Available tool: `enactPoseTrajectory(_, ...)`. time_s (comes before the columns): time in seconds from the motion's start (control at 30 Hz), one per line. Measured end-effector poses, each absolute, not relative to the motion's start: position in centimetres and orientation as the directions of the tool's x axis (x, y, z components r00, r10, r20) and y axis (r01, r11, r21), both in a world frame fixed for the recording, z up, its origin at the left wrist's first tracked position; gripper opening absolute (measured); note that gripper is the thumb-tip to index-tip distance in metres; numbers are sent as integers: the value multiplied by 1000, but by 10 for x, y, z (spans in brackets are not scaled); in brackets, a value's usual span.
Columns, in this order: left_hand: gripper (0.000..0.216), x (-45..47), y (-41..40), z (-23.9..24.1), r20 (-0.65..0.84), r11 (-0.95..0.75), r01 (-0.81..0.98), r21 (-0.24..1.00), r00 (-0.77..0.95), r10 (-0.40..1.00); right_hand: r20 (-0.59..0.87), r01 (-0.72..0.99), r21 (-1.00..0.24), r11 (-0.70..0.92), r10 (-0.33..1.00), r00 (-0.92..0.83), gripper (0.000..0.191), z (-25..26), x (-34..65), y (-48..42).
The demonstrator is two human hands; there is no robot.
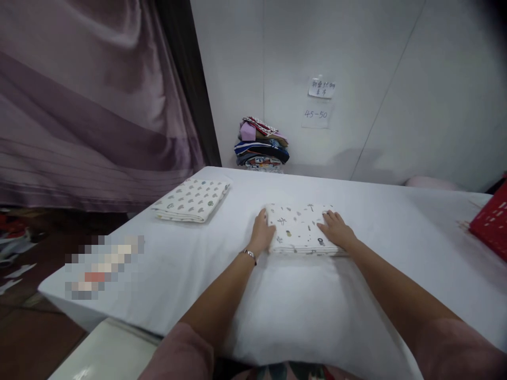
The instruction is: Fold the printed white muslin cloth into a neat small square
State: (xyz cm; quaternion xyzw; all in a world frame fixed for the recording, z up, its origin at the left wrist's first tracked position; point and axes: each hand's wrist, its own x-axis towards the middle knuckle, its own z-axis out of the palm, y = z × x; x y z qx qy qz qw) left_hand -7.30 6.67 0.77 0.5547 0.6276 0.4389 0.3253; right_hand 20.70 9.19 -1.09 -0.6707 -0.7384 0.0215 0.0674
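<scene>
A folded white cloth (297, 228) with small grey and dark prints lies flat on the white-covered table (190, 274) before me. At its left edge rests my left hand (262, 233), thumb and fingers apart, touching the side; a bracelet (249, 255) circles that wrist. My right hand (336, 229) lies on the cloth's upper right part with fingers stretched and spread. Farther left sits a second folded white cloth (194, 199) with a grey heart-like pattern, untouched by either hand.
Against the wall behind the table is a stack of folded fabrics (261, 145). Two paper notes (321, 88) hang on the wall. A red item (493, 221) stands at the right edge. A mauve curtain (91, 105) hangs at left. A blurred-out patch covers the table's left corner.
</scene>
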Motion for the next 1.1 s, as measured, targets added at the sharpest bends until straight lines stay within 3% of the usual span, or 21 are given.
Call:
enactPoseTrajectory(0.17,68,-86,85,4,0,93,464,881,-197,980,212,982,-121,142,971,-115,55,-20,200,80)
enactPoseTrajectory(0.23,63,-89,80,-1,-4,91,443,892,-194,981,182,979,-119,167,973,-144,52,-15,200,80)
enactPoseTrajectory(0.33,54,-95,62,-8,0,81,358,930,-221,975,111,988,-131,80,992,-65,51,0,196,79)
enactPoseTrajectory(0.4,43,-101,47,-11,-33,97,261,960,-239,971,146,985,-158,72,988,-48,51,10,188,73)
enactPoseTrajectory(0.5,25,-109,24,-12,-69,100,138,985,-209,976,257,912,-333,241,953,-158,47,21,166,57)
enactPoseTrajectory(0.6,16,-114,1,-13,-67,88,136,987,-150,986,319,733,-558,389,916,-244,39,27,140,37)
enactPoseTrajectory(0.7,20,-116,-18,-12,-66,90,203,975,-123,990,347,626,-641,444,895,-280,32,31,118,20)
enactPoseTrajectory(1.1,20,-107,-26,-15,133,-42,517,855,-142,981,372,605,-481,635,772,-515,25,23,71,14)
